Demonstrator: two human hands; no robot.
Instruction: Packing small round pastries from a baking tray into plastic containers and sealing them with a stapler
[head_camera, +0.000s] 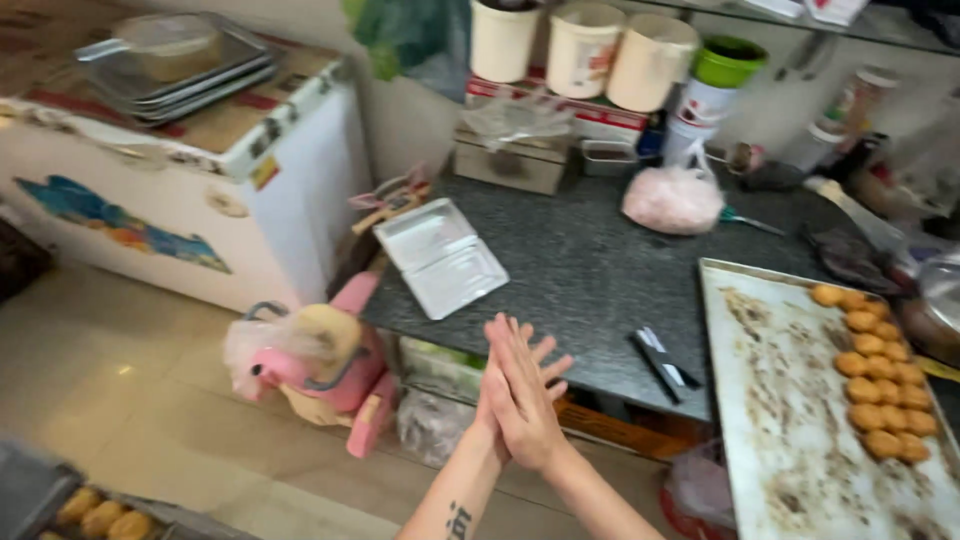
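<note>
Floor, left: one pink toy horse (310, 365) beside a white chest freezer (200, 170).
Trays: two white, empty (440, 255), at the bench's (590, 270) left edge.
Hands: left hand (500, 385) and right hand (525, 395) pressed palm to palm, fingers straight, grasping nothing, before the front edge.
Baking sheet (780, 400), right corner: about sixteen golden pastries (880, 370).

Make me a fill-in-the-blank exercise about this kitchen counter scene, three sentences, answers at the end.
1. The left hand and right hand are pressed ____ over the counter's edge.
2. The golden pieces lie on a metal ____ at the right.
3. The open white box sits at the counter's ____ end.

Missing words: together; tray; left
</note>
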